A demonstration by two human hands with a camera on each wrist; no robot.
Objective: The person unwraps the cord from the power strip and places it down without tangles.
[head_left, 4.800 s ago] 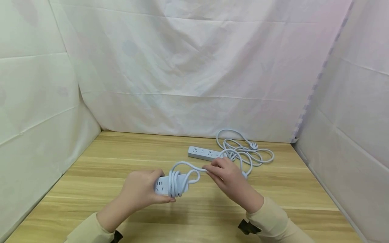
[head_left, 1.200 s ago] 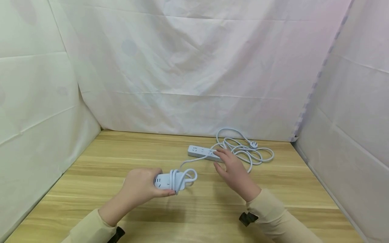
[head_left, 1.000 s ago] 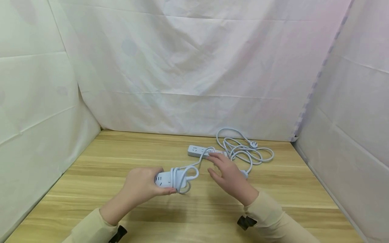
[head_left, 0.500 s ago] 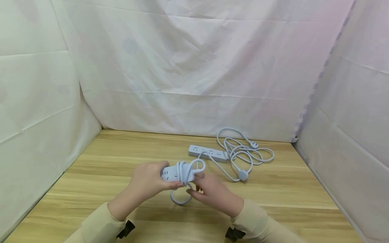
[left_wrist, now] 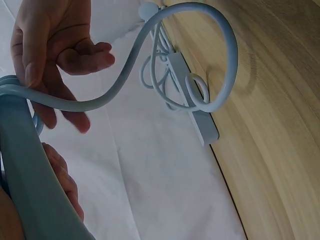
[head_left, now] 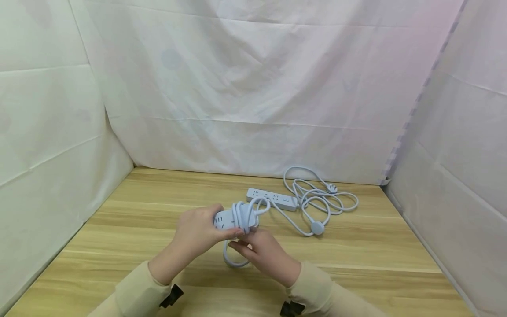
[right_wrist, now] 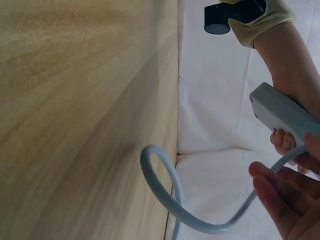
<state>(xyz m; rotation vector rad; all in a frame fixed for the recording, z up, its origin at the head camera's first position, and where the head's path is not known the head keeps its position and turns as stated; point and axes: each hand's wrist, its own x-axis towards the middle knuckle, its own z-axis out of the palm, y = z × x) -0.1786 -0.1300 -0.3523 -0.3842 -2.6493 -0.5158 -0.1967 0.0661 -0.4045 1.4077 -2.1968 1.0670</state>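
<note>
In the head view my left hand [head_left: 194, 231] grips one end of a light power strip [head_left: 223, 219], held above the table. Its pale cord [head_left: 239, 215] is wound several times round the strip's other end. Just below that end, my right hand [head_left: 267, 255] pinches the cord between thumb and fingers; the right wrist view shows this cord [right_wrist: 240, 212] running into the fingertips. A slack loop of cord [head_left: 226, 253] hangs beneath the strip. The left fingers behind the strip are mostly hidden in the head view.
A second power strip [head_left: 283, 202] lies farther back on the wooden table [head_left: 158, 189]. Loose cord coils [head_left: 336, 210] lie to its right, with a pronged plug [head_left: 332, 188] and a round plug head [head_left: 317, 227]. White cloth [head_left: 253, 88] hangs behind and at both sides.
My right hand, earlier out to the right by the cord, then with spread fingers, has come in under the held strip and pinches the cord. Both hands have shifted; a loop now hangs below.
</note>
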